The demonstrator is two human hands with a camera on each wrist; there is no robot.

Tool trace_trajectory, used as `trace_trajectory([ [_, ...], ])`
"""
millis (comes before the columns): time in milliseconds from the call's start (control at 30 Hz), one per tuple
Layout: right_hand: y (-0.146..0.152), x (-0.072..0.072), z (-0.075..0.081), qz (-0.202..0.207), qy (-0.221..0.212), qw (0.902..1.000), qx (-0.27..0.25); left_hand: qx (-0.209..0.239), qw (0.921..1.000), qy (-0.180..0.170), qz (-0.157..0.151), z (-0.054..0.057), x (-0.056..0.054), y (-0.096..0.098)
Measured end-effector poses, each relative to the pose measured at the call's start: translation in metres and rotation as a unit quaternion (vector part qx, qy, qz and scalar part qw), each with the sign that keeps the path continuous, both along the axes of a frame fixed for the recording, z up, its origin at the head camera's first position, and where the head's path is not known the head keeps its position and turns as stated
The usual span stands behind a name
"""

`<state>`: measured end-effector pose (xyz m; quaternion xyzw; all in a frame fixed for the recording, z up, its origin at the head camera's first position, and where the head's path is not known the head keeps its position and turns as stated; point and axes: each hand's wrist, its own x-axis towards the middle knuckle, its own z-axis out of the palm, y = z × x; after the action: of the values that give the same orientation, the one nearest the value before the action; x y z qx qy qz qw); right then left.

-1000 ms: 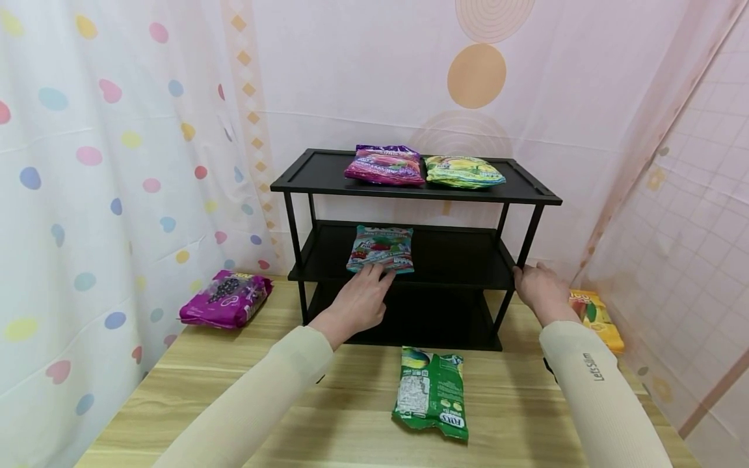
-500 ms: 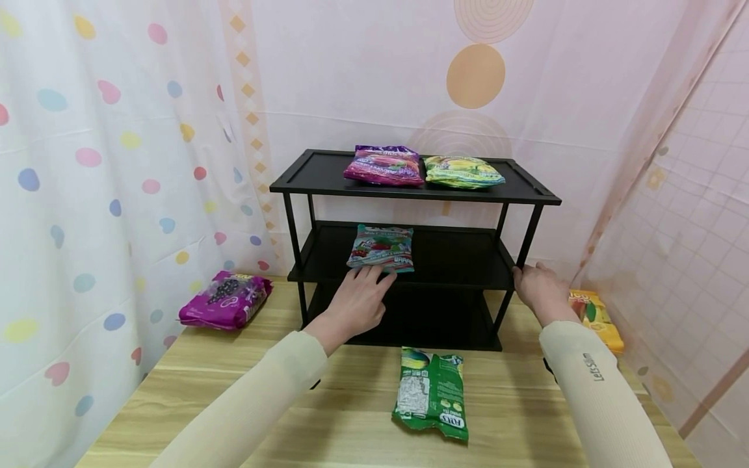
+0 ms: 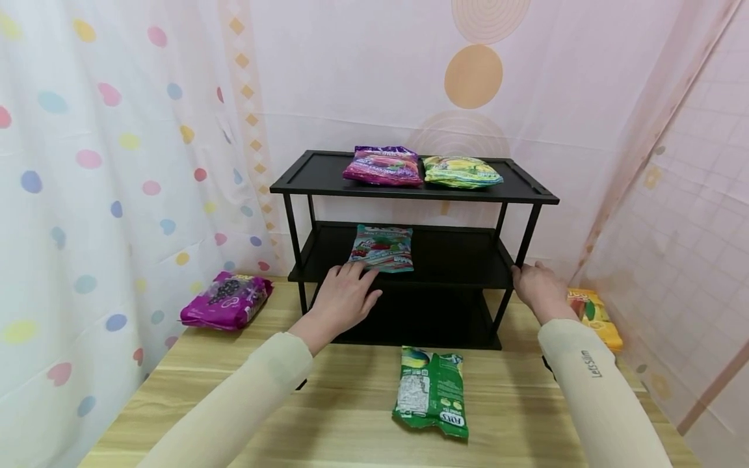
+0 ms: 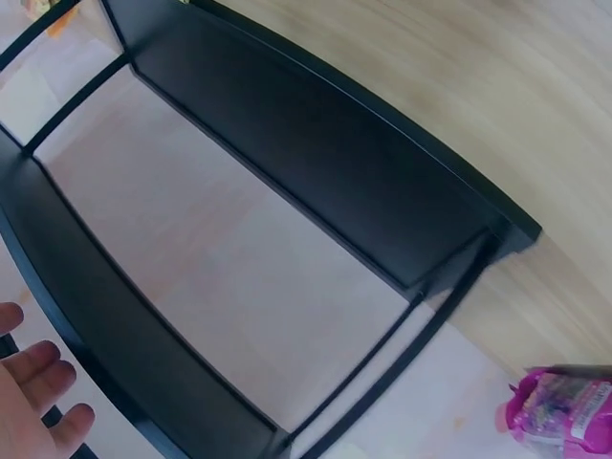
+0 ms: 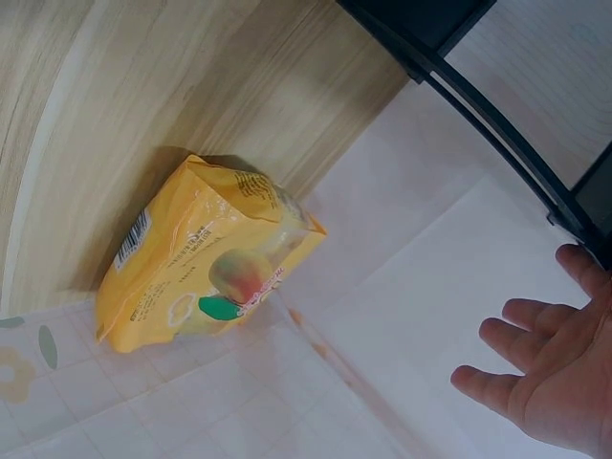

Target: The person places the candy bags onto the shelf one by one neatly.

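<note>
A teal candy bag [image 3: 383, 248] lies on the middle shelf of a black three-tier rack [image 3: 456, 263]. My left hand [image 3: 339, 300] is at that shelf's front edge, its fingertips by the bag's front left corner; whether they touch is unclear. In the left wrist view, the left hand's fingers [image 4: 43, 387] are loosely extended, with nothing in them. My right hand [image 3: 539, 291] rests against the rack's right front post at the middle shelf. Its fingers [image 5: 521, 344] look extended in the right wrist view; the thumb is hidden there.
On the top shelf lie a purple-pink bag [image 3: 383, 166] and a yellow-green bag [image 3: 462, 172]. A green bag [image 3: 432, 393] lies on the wooden table [image 3: 351, 416] before the rack. A purple grape bag [image 3: 227, 301] stands left, a yellow bag [image 5: 206, 263] right. Curtains enclose the table.
My left hand has shifted left and slightly toward me, from the front edge of the teal bag to its left corner. The right hand stays at the post; the bags have not moved.
</note>
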<state>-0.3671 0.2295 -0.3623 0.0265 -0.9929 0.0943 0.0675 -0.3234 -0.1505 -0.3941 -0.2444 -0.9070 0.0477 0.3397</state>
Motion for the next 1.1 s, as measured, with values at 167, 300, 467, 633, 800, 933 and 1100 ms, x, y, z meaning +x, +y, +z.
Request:
trace_trajectory([
  [167,0.000,0.001,0.000,-0.001,0.005,1.0000,0.003,0.019,0.9996,0.018,0.012,0.000,0.000,-0.012],
  [300,0.001,0.001,-0.001,0.000,0.006,1.0000,0.003,0.036,0.9990,0.016,0.020,0.000,0.001,-0.020],
  [467,0.001,0.001,0.000,0.002,0.005,1.0000,0.000,0.050,0.9979,0.005,0.042,0.001,0.003,-0.031],
  [633,0.000,0.002,0.002,0.001,0.001,1.0000,-0.003,0.063,0.9962,0.019,0.057,0.001,0.006,-0.044],
  [800,0.000,0.001,0.002,0.000,0.004,1.0000,-0.003,0.074,0.9943,0.031,0.070,-0.001,0.008,-0.058],
  [933,0.000,0.001,0.001,0.001,0.010,0.9999,-0.003,0.079,0.9925,0.019,0.092,-0.001,0.010,-0.072],
  [1100,0.000,0.002,0.002,-0.002,0.003,1.0000,-0.006,0.092,0.9888,0.023,0.115,0.002,0.009,-0.089],
])
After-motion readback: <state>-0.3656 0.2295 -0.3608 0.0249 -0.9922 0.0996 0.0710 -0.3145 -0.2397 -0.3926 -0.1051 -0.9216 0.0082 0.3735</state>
